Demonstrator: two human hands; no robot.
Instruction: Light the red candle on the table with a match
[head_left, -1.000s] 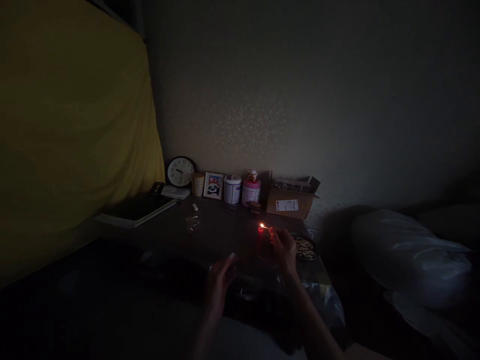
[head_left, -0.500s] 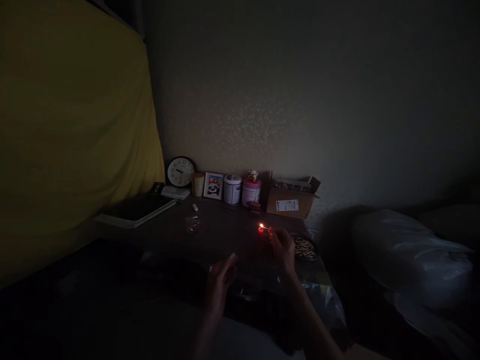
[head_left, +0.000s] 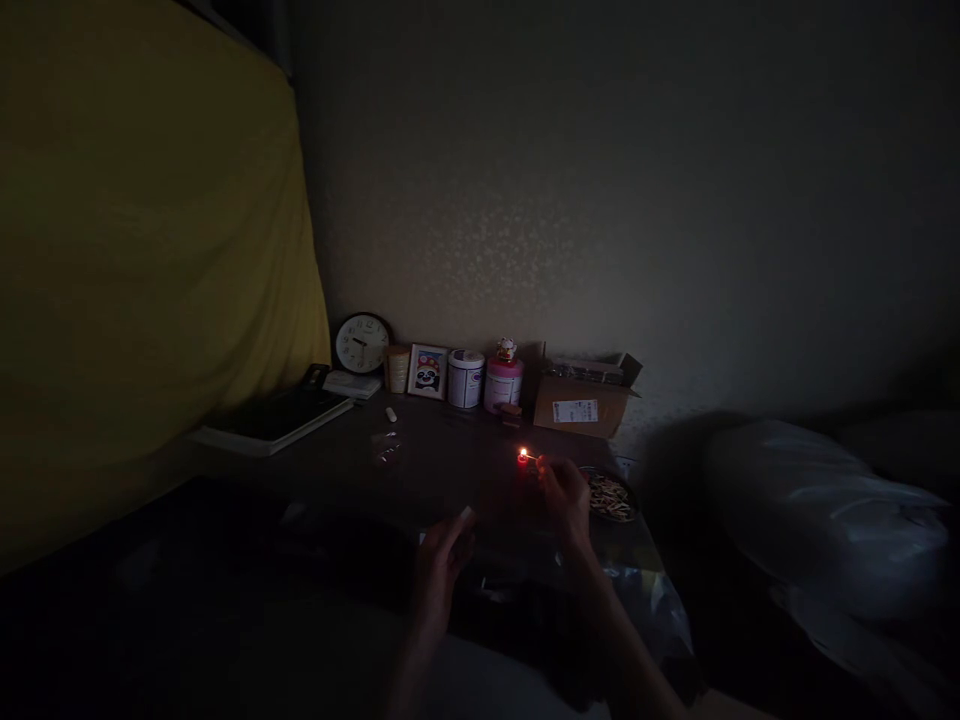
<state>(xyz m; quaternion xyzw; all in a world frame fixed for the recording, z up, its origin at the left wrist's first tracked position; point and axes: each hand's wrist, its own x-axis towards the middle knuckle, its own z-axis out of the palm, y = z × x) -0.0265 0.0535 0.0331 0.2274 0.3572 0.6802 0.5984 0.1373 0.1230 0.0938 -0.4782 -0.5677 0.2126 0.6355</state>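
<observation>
Between the fingertips of my right hand (head_left: 564,495) is a thin matchstick (head_left: 533,457), pointing left. Its tip meets a small flame at the top of a short red candle (head_left: 523,460) on the dark table (head_left: 450,460). Whether match, wick or both burn cannot be made out. My left hand (head_left: 444,550) is closed lower down, nearer to me, around what looks like a matchbox (head_left: 466,514); only pale ends show past the fingers. Right of my right hand sits a round dish (head_left: 632,508) full of many small sticks.
Along the wall stand a clock (head_left: 364,343), a panda picture frame (head_left: 428,372), two tins (head_left: 466,380) and an open cardboard box (head_left: 581,405). A clear plastic wrapper (head_left: 388,450) and a small white object (head_left: 391,414) lie left. The room is dark.
The flame at the candle looks a little different in shape, and the match tip has shifted very slightly. Both hands stay almost where they were.
</observation>
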